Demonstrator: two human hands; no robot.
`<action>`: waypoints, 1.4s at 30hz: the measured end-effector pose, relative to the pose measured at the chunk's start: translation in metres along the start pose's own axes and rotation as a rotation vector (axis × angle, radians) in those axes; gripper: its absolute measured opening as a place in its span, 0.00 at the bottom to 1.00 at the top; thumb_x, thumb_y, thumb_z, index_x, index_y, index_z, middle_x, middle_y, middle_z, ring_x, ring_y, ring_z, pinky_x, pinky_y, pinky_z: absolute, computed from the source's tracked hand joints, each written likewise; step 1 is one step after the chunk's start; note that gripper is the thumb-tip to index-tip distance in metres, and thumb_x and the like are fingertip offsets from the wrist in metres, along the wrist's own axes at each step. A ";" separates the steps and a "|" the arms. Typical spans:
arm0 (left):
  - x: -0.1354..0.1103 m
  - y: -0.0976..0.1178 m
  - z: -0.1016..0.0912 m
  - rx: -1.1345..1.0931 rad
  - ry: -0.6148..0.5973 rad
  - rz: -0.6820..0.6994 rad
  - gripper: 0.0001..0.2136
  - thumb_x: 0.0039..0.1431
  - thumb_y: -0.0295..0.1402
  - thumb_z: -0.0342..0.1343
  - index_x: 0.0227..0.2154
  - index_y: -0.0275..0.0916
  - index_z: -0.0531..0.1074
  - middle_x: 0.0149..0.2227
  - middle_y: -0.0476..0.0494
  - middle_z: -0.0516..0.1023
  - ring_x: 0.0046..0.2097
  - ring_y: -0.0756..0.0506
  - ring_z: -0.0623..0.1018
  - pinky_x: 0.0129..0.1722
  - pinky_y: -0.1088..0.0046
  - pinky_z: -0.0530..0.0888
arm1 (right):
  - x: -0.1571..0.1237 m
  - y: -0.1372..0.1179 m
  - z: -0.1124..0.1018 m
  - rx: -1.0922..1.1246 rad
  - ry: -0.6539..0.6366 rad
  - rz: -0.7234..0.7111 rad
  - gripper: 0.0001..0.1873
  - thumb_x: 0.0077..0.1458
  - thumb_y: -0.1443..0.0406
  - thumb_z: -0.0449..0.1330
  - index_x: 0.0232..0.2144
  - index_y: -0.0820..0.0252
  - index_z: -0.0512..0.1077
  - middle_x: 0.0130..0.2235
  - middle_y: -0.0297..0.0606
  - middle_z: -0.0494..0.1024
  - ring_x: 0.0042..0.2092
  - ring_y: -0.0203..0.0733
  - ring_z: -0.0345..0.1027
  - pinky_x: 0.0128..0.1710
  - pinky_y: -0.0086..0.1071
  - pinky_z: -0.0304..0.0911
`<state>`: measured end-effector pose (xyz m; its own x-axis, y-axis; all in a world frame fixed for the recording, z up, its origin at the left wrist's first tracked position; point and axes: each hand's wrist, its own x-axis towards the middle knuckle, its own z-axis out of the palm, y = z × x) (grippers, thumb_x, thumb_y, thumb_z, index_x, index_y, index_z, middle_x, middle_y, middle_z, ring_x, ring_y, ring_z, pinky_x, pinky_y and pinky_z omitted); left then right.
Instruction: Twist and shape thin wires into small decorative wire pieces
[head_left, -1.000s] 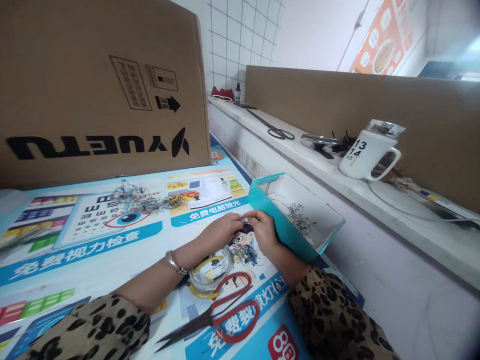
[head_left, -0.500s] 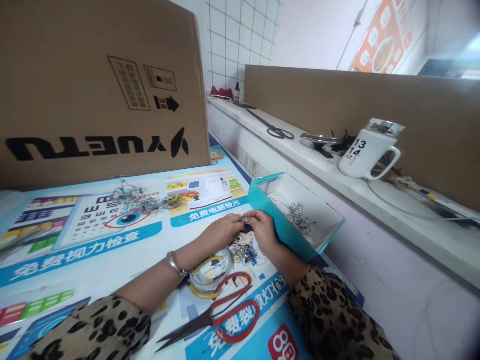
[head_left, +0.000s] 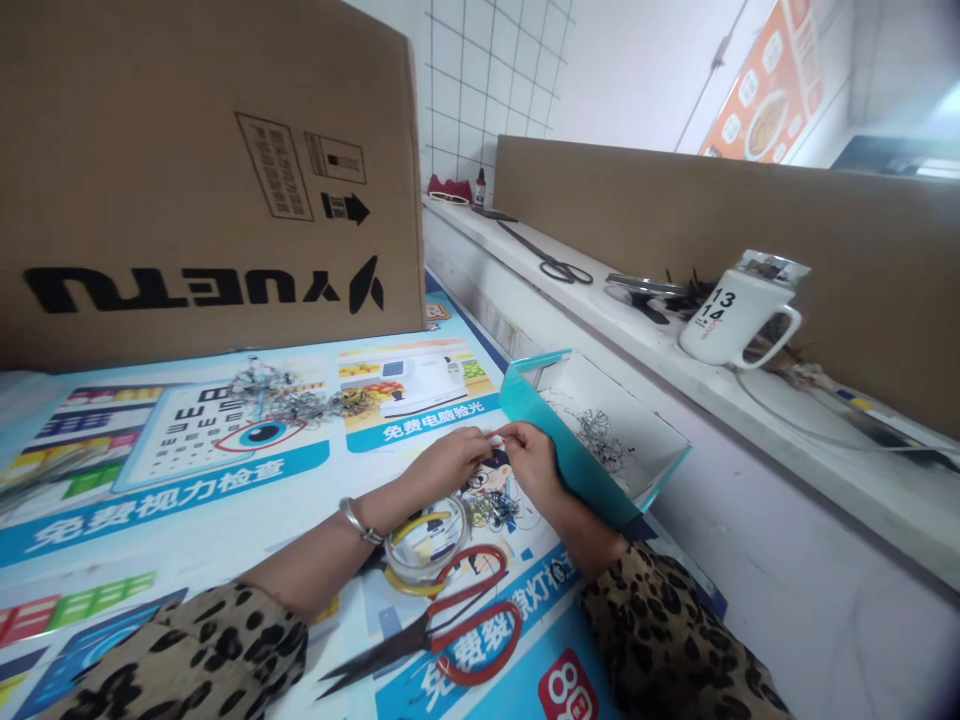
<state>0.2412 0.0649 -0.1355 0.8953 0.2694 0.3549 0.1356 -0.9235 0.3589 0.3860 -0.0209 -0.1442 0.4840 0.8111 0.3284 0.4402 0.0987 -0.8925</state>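
Observation:
My left hand [head_left: 454, 457] and my right hand [head_left: 529, 458] meet fingertip to fingertip just above the table, both pinched closed. Whatever is between their fingers is too small to make out. Below them lies a small bundle of thin wire pieces [head_left: 491, 508]. Nearer me, red-handled scissors [head_left: 472, 620] rest with their blades apart, partly against a roll of clear tape [head_left: 427, 540] with a yellow ring. Right of my right hand stands an open teal box [head_left: 570, 455] with a white inside, holding a tangle of wire pieces [head_left: 602, 438].
More wire clusters [head_left: 289, 395] lie on the printed table cover at the back left, before a large cardboard box [head_left: 187, 190]. Along the right runs a white ledge [head_left: 622, 310] carrying black scissors [head_left: 562, 271] and a white mug [head_left: 739, 310].
The whole view has shifted slightly. My hands stay together, with only small movements of the fingertips. The scissors, tape and boxes lie as before.

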 end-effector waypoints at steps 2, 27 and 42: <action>0.000 0.001 0.000 -0.003 -0.001 0.007 0.09 0.54 0.22 0.47 0.33 0.39 0.71 0.34 0.44 0.69 0.40 0.46 0.69 0.40 0.71 0.67 | 0.000 0.001 0.000 -0.027 -0.004 -0.009 0.12 0.45 0.71 0.50 0.29 0.58 0.73 0.31 0.32 0.76 0.34 0.38 0.67 0.38 0.31 0.63; 0.001 0.011 -0.010 0.144 -0.089 0.083 0.07 0.57 0.24 0.49 0.35 0.38 0.71 0.38 0.42 0.70 0.44 0.44 0.67 0.42 0.69 0.66 | 0.000 0.005 0.003 0.008 0.021 -0.006 0.11 0.45 0.70 0.51 0.29 0.59 0.73 0.32 0.33 0.76 0.36 0.38 0.67 0.40 0.32 0.62; 0.021 0.026 -0.004 0.085 -0.118 0.086 0.06 0.55 0.25 0.49 0.31 0.36 0.71 0.36 0.40 0.71 0.41 0.44 0.69 0.40 0.69 0.68 | 0.000 -0.005 0.004 0.301 0.120 0.080 0.11 0.51 0.65 0.51 0.36 0.61 0.70 0.37 0.38 0.75 0.39 0.39 0.69 0.41 0.32 0.64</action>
<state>0.2621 0.0480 -0.1154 0.9479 0.1594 0.2759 0.0874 -0.9628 0.2558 0.3809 -0.0188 -0.1413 0.6013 0.7514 0.2719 0.1630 0.2178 -0.9623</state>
